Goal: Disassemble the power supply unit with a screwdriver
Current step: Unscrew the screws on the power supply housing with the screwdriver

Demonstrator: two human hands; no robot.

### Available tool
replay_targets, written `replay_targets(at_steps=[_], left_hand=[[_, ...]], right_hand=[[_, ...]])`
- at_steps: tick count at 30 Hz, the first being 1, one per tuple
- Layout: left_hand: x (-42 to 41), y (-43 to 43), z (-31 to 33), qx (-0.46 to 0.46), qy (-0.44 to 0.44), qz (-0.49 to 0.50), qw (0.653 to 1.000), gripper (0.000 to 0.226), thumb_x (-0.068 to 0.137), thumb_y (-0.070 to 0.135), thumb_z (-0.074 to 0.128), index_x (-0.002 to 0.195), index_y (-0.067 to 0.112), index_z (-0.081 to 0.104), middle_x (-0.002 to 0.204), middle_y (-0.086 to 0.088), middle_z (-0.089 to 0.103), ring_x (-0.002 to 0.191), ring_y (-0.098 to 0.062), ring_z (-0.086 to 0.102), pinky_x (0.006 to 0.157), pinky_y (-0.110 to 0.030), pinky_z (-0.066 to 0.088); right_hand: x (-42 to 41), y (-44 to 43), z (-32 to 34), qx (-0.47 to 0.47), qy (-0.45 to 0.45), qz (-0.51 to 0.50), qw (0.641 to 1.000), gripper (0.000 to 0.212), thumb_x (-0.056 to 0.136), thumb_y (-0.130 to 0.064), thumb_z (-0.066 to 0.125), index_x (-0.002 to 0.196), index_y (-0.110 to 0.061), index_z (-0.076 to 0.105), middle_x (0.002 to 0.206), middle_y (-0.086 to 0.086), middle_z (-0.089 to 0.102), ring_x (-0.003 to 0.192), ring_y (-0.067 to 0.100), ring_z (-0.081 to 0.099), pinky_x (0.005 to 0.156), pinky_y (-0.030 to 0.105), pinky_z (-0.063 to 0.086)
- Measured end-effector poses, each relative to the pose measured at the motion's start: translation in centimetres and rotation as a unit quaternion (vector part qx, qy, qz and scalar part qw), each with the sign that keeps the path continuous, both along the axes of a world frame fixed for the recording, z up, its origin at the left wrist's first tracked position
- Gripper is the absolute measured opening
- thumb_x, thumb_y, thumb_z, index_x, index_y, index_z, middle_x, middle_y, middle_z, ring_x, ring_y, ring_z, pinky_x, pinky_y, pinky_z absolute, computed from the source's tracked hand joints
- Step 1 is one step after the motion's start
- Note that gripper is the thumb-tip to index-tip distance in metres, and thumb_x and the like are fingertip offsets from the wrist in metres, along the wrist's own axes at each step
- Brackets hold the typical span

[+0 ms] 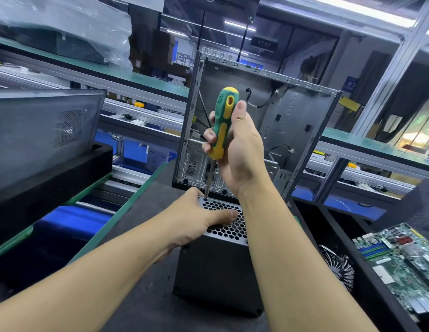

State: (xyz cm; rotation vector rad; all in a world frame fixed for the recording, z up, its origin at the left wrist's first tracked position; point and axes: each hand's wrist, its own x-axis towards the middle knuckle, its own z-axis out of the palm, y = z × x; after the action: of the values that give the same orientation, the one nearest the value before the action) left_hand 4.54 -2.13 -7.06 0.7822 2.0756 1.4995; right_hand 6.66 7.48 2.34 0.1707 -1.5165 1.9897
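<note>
The power supply unit (215, 271) stands on end on the dark work mat, a black box with a silver honeycomb grille on top. My left hand (196, 219) grips its top left edge, thumb lying across the grille. My right hand (235, 149) holds a green and yellow screwdriver (221, 123) upright. Its shaft runs down and the tip rests at the far left corner of the grille, just beyond my left hand.
An empty grey computer case (268, 111) stands open right behind the unit. A motherboard (400, 259) and a finned cooler (338, 267) lie in a bin at the right. A black case panel (40, 130) leans at the left, over a green-edged conveyor.
</note>
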Motion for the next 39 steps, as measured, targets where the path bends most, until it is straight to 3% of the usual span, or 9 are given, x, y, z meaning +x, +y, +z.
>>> replay_targets(at_steps=[4,9,13,19,22,26,35,37,39], left_hand=[[0.01,0.02,0.12,0.004,-0.001,-0.001,1.000,0.103,0.051,0.075,0.076,0.133,0.025,0.038,0.123,0.002,0.066,0.114,-0.014,0.057,0.083,-0.030,0.040],[-0.10,0.05,-0.07,0.001,0.002,0.002,1.000,0.094,0.063,0.071,0.080,0.133,0.023,0.040,0.126,0.001,0.065,0.116,-0.016,0.057,0.090,-0.035,0.041],[-0.10,0.16,-0.01,0.000,0.006,0.006,1.000,0.093,0.066,0.069,0.080,0.136,0.023,0.040,0.129,0.000,0.064,0.117,-0.017,0.056,0.090,-0.034,0.041],[-0.15,0.04,0.09,-0.013,0.016,0.003,1.000,0.083,0.066,0.071,0.078,0.125,0.027,0.040,0.121,0.003,0.065,0.109,-0.012,0.057,0.076,-0.027,0.041],[-0.10,0.07,0.05,-0.016,0.016,0.003,1.000,0.090,0.061,0.075,0.077,0.126,0.027,0.039,0.120,0.003,0.066,0.109,-0.014,0.058,0.080,-0.032,0.043],[0.00,0.07,0.08,-0.010,0.015,0.003,1.000,0.107,0.050,0.078,0.073,0.136,0.025,0.038,0.123,0.002,0.066,0.113,-0.015,0.058,0.083,-0.032,0.043],[-0.27,0.27,-0.20,0.004,0.004,0.003,1.000,0.101,0.064,0.069,0.080,0.142,0.022,0.035,0.128,-0.001,0.064,0.116,-0.017,0.057,0.087,-0.033,0.040],[-0.25,0.26,-0.14,0.005,0.003,0.000,1.000,0.101,0.065,0.069,0.079,0.142,0.022,0.034,0.128,-0.001,0.064,0.116,-0.017,0.057,0.085,-0.032,0.040],[-0.24,0.28,-0.14,0.003,0.003,-0.001,1.000,0.102,0.065,0.070,0.079,0.143,0.023,0.033,0.129,0.000,0.064,0.116,-0.017,0.056,0.086,-0.032,0.040]], right_hand=[[-0.01,0.20,-0.09,0.019,0.003,-0.022,1.000,0.033,0.098,-0.036,0.055,0.118,-0.017,0.037,0.082,-0.002,0.053,0.053,0.006,0.044,0.049,0.023,0.040],[-0.03,0.28,-0.17,0.038,0.008,-0.004,0.999,0.022,0.101,-0.033,0.052,0.111,-0.014,0.048,0.086,0.000,0.059,0.060,0.012,0.052,0.053,0.029,0.046],[0.01,0.43,-0.22,0.041,-0.013,-0.004,0.999,0.041,0.105,-0.039,0.040,0.114,-0.006,0.063,0.085,0.001,0.060,0.063,0.014,0.054,0.059,0.031,0.049],[-0.16,0.08,-0.22,0.024,-0.001,0.002,1.000,0.041,0.099,-0.046,0.047,0.122,-0.012,0.044,0.084,0.002,0.051,0.054,0.009,0.043,0.051,0.026,0.041],[-0.02,0.22,-0.30,0.032,0.002,-0.021,0.999,0.037,0.096,-0.031,0.060,0.122,-0.017,0.038,0.085,0.001,0.052,0.054,0.008,0.046,0.049,0.025,0.042],[0.05,0.52,-0.41,0.051,0.005,-0.018,0.999,0.017,0.101,-0.030,0.053,0.107,-0.014,0.055,0.083,-0.001,0.061,0.063,0.013,0.058,0.057,0.030,0.050],[-0.22,0.10,-0.25,-0.003,-0.005,0.006,1.000,0.044,0.105,-0.046,0.033,0.121,-0.007,0.049,0.081,0.003,0.058,0.055,0.013,0.046,0.052,0.028,0.041],[-0.22,0.02,-0.19,0.008,-0.001,0.004,1.000,0.060,0.095,-0.058,0.040,0.129,-0.009,0.041,0.081,0.002,0.054,0.054,0.012,0.042,0.050,0.027,0.040],[-0.18,0.04,-0.21,0.037,-0.001,-0.011,0.999,0.057,0.089,-0.050,0.055,0.128,-0.014,0.035,0.083,0.002,0.051,0.053,0.010,0.042,0.049,0.026,0.040]])
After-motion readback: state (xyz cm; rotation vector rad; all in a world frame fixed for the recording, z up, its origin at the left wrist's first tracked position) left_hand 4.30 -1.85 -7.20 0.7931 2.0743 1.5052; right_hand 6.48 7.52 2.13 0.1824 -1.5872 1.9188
